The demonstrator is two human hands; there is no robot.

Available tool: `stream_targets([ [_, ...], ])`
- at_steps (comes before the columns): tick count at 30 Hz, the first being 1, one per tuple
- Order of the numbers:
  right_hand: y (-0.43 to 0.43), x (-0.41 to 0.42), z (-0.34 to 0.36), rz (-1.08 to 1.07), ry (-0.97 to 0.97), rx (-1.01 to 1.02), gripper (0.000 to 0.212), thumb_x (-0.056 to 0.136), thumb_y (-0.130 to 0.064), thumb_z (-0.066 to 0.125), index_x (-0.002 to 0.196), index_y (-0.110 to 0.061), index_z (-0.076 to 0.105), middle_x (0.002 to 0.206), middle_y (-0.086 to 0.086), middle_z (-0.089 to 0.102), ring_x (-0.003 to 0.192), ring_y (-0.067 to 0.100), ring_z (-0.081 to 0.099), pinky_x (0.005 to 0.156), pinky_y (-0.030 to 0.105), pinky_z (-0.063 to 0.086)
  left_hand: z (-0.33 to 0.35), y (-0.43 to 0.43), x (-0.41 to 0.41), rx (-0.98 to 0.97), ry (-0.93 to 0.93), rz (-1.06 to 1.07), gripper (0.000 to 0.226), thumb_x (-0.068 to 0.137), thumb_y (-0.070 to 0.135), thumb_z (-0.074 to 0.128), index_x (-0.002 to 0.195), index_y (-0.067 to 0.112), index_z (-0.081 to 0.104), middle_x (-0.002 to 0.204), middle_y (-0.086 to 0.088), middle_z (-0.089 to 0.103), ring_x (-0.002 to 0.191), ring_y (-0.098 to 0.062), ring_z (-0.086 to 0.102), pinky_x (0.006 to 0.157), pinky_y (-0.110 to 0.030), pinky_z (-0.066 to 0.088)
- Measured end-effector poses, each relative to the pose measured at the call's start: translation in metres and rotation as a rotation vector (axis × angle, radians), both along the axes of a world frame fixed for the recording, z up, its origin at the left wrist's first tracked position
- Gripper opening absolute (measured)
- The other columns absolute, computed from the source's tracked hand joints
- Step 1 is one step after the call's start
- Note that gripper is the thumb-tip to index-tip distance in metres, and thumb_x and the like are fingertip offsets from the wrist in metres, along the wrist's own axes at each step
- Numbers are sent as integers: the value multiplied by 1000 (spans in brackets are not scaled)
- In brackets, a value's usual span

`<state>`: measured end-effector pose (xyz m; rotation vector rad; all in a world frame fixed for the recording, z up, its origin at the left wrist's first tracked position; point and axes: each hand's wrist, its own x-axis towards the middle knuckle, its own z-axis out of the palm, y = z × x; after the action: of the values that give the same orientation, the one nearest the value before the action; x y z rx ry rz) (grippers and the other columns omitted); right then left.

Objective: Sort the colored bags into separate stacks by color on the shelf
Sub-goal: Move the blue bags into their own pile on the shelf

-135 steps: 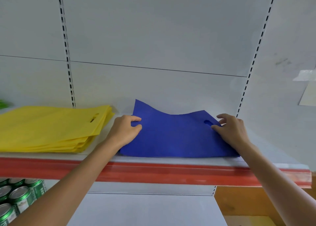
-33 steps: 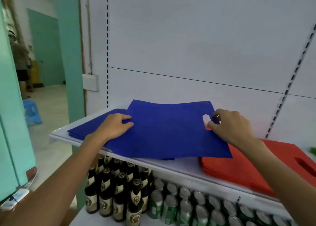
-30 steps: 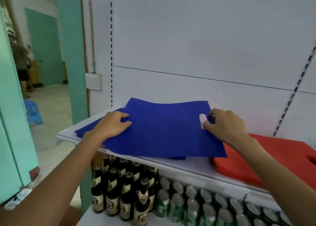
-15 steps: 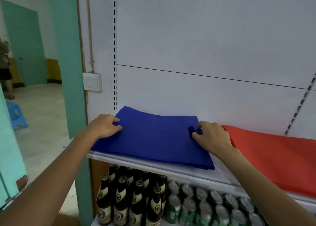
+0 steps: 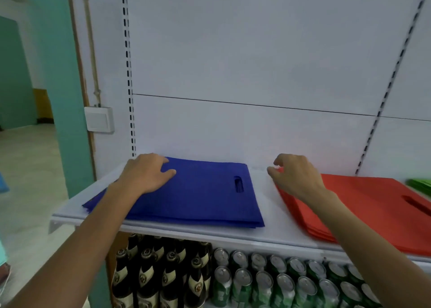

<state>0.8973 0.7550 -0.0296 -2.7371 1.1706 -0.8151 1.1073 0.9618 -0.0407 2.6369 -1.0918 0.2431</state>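
Note:
A stack of blue bags [image 5: 200, 195] lies flat at the left end of the white shelf [image 5: 265, 235], its handle cutout on the right side. My left hand [image 5: 145, 174] rests palm down on the stack's far left corner, fingers spread. To the right lies a stack of red bags [image 5: 373, 207]. My right hand [image 5: 296, 174] hovers over the red stack's far left corner, fingers curled loosely, holding nothing. A sliver of green bags [image 5: 419, 183] shows at the far right edge.
Below the shelf stand dark beer bottles [image 5: 158, 277] on the left and rows of green cans [image 5: 275, 282] on the right. A white back panel rises behind the shelf. A teal pillar [image 5: 67, 97] with a white switch box [image 5: 99, 119] stands left.
The blue bag came down flat onto the blue stack. My right hand let go of its handle cutout and moved right, over the red stack. My left hand stays on the stack.

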Motion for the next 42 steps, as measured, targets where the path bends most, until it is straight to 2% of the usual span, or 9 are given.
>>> stream_targets([
  [3, -20, -35, 10, -65, -22, -24, 39, 89, -33, 53, 124, -16, 58, 126, 6, 59, 114, 31, 54, 89, 36, 42, -1, -32, -42, -56, 20, -137, 50, 94, 43, 44, 138, 20, 42, 142, 1, 44, 128, -19, 43, 104, -35, 36],
  [8, -61, -122, 23, -168, -53, -71, 39, 89, -34, 53, 124, -18, 57, 123, 6, 61, 111, 30, 56, 85, 35, 43, -1, -104, -116, -57, -2, -278, 47, 93, 43, 45, 136, 21, 46, 139, 0, 48, 125, -20, 45, 102, -35, 37],
  [14, -145, -262, 22, -283, -49, -57, 40, 88, -35, 54, 125, -21, 56, 123, 5, 61, 113, 30, 55, 89, 35, 43, 3, -196, -246, -138, -209, -362, 47, 91, 46, 45, 133, 25, 48, 134, 0, 53, 125, -22, 45, 101, -35, 35],
  [18, -211, -355, 16, -262, -31, -39, 40, 88, -36, 55, 125, -22, 56, 122, 4, 61, 113, 28, 56, 89, 35, 44, -4, -261, -344, -179, -145, -420, 48, 90, 45, 49, 133, 23, 49, 134, -3, 54, 125, -23, 47, 102, -36, 38],
  [21, -255, -423, 17, -286, -13, -16, 40, 87, -35, 57, 124, -22, 56, 122, 5, 62, 112, 29, 56, 91, 37, 44, 1, -302, -410, -159, -95, -418, 45, 91, 44, 47, 131, 24, 51, 133, -2, 54, 124, -23, 47, 101, -34, 38],
  [24, -296, -477, 21, -294, -26, 0, 41, 87, -33, 57, 126, -21, 55, 121, 7, 62, 112, 30, 56, 90, 37, 45, 9, -338, -455, -176, -90, -412, 56, 85, 54, 38, 130, 24, 52, 131, -2, 56, 123, -22, 49, 99, -31, 38],
  [30, -354, -561, 15, -316, -42, 25, 42, 88, -31, 56, 129, -19, 53, 123, 4, 62, 111, 29, 56, 86, 36, 45, 14, -398, -532, -248, -96, -448, 42, 91, 38, 51, 129, 22, 54, 131, -2, 56, 122, -21, 49, 102, -36, 38],
  [36, -410, -652, 10, -346, -81, 56, 39, 88, -29, 57, 126, -19, 55, 120, 5, 62, 110, 30, 56, 85, 36, 45, 8, -459, -618, -196, -103, -507, 43, 91, 40, 51, 130, 23, 52, 132, -1, 55, 121, -20, 50, 103, -34, 38],
  [42, -481, -745, 14, -318, -121, -12, 37, 89, -29, 57, 125, -21, 55, 119, 2, 63, 110, 28, 56, 77, 33, 41, 13, -525, -716, -264, -133, -492, 41, 91, 39, 51, 127, 22, 55, 129, -2, 57, 120, -23, 50, 101, -35, 37],
])
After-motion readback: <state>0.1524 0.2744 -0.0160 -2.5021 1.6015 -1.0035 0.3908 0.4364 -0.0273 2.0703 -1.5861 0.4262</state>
